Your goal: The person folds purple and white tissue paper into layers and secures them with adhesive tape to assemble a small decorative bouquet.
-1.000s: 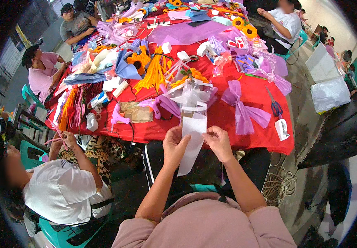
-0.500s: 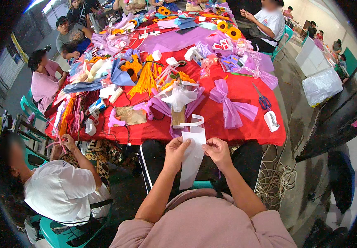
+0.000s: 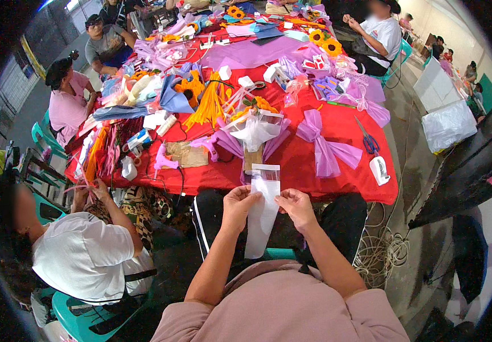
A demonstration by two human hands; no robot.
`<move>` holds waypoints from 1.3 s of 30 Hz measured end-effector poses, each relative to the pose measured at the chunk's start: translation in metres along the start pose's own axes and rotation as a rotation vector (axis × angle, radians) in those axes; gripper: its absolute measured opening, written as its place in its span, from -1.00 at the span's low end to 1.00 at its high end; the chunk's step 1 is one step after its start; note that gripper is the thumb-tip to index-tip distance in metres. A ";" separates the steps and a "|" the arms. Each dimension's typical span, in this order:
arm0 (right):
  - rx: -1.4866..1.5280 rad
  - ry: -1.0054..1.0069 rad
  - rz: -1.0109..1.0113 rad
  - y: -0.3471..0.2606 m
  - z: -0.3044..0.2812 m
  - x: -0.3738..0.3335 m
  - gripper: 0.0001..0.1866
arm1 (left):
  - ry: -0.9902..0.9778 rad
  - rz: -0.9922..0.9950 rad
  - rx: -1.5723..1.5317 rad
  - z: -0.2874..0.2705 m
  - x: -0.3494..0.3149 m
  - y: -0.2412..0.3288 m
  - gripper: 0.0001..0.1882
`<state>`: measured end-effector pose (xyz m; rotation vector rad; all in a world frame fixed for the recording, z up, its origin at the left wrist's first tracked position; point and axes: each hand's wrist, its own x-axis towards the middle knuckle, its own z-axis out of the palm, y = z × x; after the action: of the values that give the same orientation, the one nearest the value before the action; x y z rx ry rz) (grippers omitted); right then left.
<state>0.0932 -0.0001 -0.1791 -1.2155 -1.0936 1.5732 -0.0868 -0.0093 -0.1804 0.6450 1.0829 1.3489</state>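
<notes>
Between my two hands, over my lap at the table's near edge, is a long whitish see-through plastic sleeve (image 3: 264, 214) with a clear top end. My left hand (image 3: 239, 206) pinches its left edge between thumb and fingers. On the opposite edge, my right hand (image 3: 296, 207) grips it the same way. Just beyond lies a bouquet wrapped in white and purple (image 3: 254, 130), with orange petals showing and a brown stem part. A purple bow (image 3: 327, 145) rests to its right.
Blue-handled scissors (image 3: 369, 143) and a white dispenser-like thing (image 3: 379, 170) lie near the right edge of the red-covered table (image 3: 303, 179). Two purple glue guns (image 3: 164, 159) lie left on brown cardboard (image 3: 192, 155). A person in white (image 3: 83, 251) sits close on my left.
The clear top flap, curled over before, now stands straight and flat above my hands. Both hands keep hold of the sleeve. The whole view has shifted slightly.
</notes>
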 end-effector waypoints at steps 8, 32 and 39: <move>0.099 -0.002 -0.009 0.008 0.007 0.014 -0.87 | 0.022 -0.086 -0.083 -0.005 0.006 0.001 -0.80; 0.012 0.096 -0.108 -0.003 0.016 0.019 -0.90 | 0.043 0.004 -0.016 0.001 0.013 0.006 -0.86; -0.349 0.233 -0.288 -0.002 0.022 0.080 -0.81 | 0.052 0.157 0.170 -0.002 0.067 0.015 -0.87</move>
<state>0.0577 0.0740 -0.1935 -1.3582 -1.3555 1.0230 -0.1030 0.0570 -0.1841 0.8385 1.2179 1.4246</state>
